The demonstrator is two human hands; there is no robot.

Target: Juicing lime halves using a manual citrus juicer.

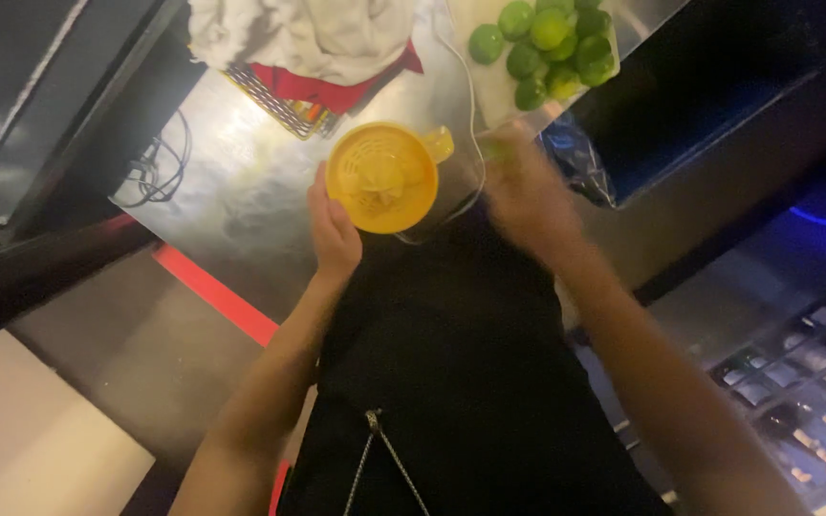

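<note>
A yellow citrus juicer [383, 175] with a ribbed cone stands on the steel counter [241, 191] just in front of me. My left hand [333, 229] grips its near-left rim. My right hand [524, 194] is blurred to the right of the juicer, with something green [496, 149] at its fingertips; I cannot tell exactly what it is. A pile of several green limes [552, 48] lies on a white board [489, 96] at the far right of the counter.
A white cloth [308, 33] lies over a red item [327, 91] and a striped mat at the back. Black cables [155, 167] hang at the counter's left edge. A white cord [473, 115] runs past the juicer. Bottles [805, 382] lie on a low rack at right.
</note>
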